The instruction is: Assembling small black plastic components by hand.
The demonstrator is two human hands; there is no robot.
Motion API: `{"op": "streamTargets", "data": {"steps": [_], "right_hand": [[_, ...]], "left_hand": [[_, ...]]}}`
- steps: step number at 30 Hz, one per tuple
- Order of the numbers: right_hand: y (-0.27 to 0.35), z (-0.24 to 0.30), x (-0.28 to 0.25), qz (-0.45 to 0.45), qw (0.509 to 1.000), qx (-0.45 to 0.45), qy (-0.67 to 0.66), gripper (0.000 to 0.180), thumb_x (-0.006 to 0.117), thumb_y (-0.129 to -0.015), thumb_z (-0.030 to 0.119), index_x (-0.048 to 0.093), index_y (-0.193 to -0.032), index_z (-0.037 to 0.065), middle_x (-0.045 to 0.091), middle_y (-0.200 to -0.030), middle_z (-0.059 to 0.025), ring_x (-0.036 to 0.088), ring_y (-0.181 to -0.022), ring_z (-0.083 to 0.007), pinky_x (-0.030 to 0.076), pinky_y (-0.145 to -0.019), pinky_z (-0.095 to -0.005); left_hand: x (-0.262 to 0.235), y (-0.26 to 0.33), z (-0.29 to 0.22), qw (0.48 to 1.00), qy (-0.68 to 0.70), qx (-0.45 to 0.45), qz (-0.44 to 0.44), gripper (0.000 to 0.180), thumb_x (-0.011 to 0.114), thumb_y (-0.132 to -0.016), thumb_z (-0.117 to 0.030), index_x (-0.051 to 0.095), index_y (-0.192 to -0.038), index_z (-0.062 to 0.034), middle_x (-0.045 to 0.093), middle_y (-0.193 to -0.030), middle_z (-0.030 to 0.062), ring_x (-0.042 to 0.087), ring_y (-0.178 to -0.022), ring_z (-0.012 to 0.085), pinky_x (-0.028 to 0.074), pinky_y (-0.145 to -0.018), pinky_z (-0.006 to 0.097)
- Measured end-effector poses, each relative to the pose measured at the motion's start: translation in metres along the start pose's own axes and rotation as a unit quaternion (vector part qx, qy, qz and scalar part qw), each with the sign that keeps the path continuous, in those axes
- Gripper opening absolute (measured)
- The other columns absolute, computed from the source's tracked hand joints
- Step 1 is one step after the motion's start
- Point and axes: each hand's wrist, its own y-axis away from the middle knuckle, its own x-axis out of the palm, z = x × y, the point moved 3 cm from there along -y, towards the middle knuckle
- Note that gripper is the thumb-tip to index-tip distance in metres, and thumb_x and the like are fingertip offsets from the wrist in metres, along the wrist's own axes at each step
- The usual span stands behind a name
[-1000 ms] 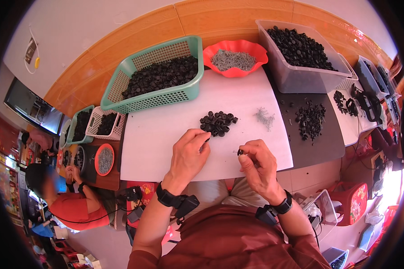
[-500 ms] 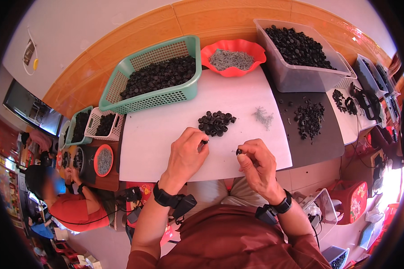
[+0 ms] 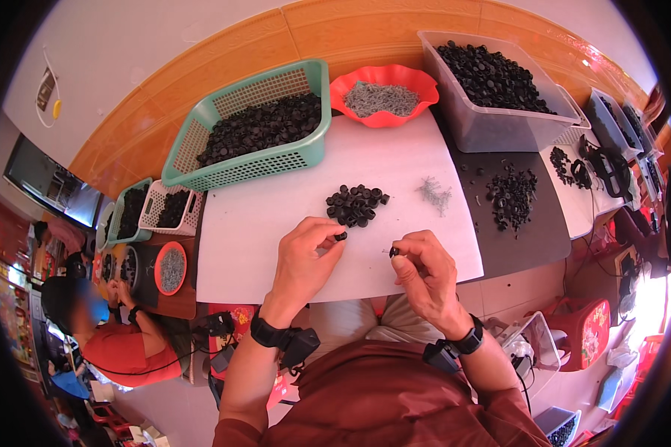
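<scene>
My left hand point(image 3: 306, 257) pinches a small black plastic cap point(image 3: 341, 236) between thumb and fingertips, just below a heap of similar black caps point(image 3: 356, 205). Across from it, my right hand point(image 3: 427, 274) is closed on another small black cap point(image 3: 394, 252), and a thin grey screw point(image 3: 385, 251) sticks out from it to the left. Both hands hover over the white board point(image 3: 253, 246), a little apart. A loose cluster of grey screws point(image 3: 435, 195) lies on the board beyond my right hand.
Along the back stand a green basket point(image 3: 246, 173) of black caps, a red bowl point(image 3: 385, 120) of screws and a clear tub point(image 3: 492, 132) of caps. More black parts point(image 3: 511, 197) lie on a dark mat point(image 3: 544, 227) at right. A co-worker in red point(image 3: 130, 350) sits at left.
My left hand has shifted slightly up, and the cap in its fingertips shows more plainly. My right hand stays almost where it was, holding its cap and screw.
</scene>
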Motion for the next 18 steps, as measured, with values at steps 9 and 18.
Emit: {"op": "streamTargets", "data": {"steps": [9, 18], "right_hand": [[-0.001, 0.004, 0.000, -0.001, 1.000, 0.003, -0.007, 0.013, 0.067, -0.096, 0.002, 0.065, -0.109, 0.001, 0.062, -0.101, -0.0093, 0.052, -0.065, -0.0098, 0.044, -0.057, -0.0249], [-0.002, 0.005, 0.000, 0.010, 1.000, 0.009, -0.004, 0.015, 0.067, -0.096, 0.002, 0.065, -0.110, 0.001, 0.062, -0.102, -0.0099, 0.054, -0.067, -0.0118, 0.046, -0.059, -0.0257]], "left_hand": [[-0.001, 0.012, 0.003, 0.978, 0.180, -0.107, 0.016, 0.024, 0.073, -0.088, 0.007, 0.073, -0.111, 0.0015, 0.072, -0.107, 0.0072, 0.068, -0.089, 0.0105, 0.057, -0.083, 0.025], [0.009, 0.023, 0.007, 0.907, 0.389, -0.149, 0.065, 0.027, 0.073, -0.091, 0.001, 0.071, -0.118, 0.0031, 0.074, -0.103, 0.0076, 0.069, -0.092, 0.0122, 0.057, -0.084, 0.027]]}}
